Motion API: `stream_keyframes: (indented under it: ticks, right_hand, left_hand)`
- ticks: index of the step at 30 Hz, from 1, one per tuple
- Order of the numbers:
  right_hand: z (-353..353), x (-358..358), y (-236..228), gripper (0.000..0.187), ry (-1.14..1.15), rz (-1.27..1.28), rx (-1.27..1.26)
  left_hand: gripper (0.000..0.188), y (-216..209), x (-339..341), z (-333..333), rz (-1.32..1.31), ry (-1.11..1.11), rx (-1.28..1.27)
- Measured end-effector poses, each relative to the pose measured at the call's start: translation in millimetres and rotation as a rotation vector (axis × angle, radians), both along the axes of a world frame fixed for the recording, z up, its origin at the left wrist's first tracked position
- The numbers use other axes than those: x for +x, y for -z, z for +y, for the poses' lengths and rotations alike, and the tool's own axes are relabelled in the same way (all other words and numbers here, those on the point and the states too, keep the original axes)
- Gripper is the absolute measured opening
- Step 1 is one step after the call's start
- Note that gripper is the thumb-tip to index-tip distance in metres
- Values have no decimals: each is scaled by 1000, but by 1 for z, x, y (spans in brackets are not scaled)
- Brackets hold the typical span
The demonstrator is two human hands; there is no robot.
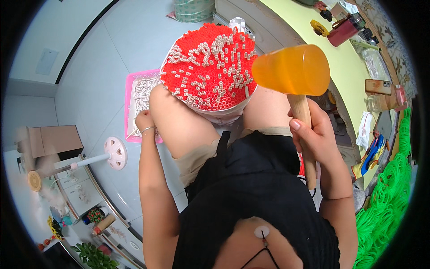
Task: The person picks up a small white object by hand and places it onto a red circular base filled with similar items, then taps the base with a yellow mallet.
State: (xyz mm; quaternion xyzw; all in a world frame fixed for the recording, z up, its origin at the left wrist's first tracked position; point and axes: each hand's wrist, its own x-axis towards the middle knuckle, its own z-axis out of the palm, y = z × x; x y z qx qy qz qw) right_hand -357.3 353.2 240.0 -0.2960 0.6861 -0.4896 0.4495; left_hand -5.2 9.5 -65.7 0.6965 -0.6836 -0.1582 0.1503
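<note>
In my right hand (311,130) I hold a mallet (293,69) upright by its wooden handle; its head is translucent orange-yellow. Between my knees stands a round bundle of red tubes (197,83), packed tightly with their open ends up. Many short white tubes (219,47) stick up from the red ones. To the left, my left hand (144,121) reaches down to a pink basket (129,105) with loose white tubes (142,92) in it. Its fingers are curled, and whatever they hold is hidden.
On the right a yellow-green counter (347,85) carries a dark red bottle (345,31), a phone (377,86) and a jar (375,104). Bright green coils (385,193) are heaped at the lower right. A round pale pink base (115,153) on a pole is at left.
</note>
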Motion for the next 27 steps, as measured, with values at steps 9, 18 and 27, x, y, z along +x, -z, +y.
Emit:
stream_keyframes:
  ticks: [9, 18, 27]
  right_hand:
    - [13, -20, 45, 25, 132, -220, -57]
    - [27, -33, 62, 22, 189, -281, -96]
    - [37, -44, 79, 22, 205, -326, -119]
  left_hand:
    - [20, -223, -159, 131, 499, 1010, -595]
    - [10, -218, -250, 160, -45, 1261, -476]
    - [23, -231, -229, 138, 552, 916, 42]
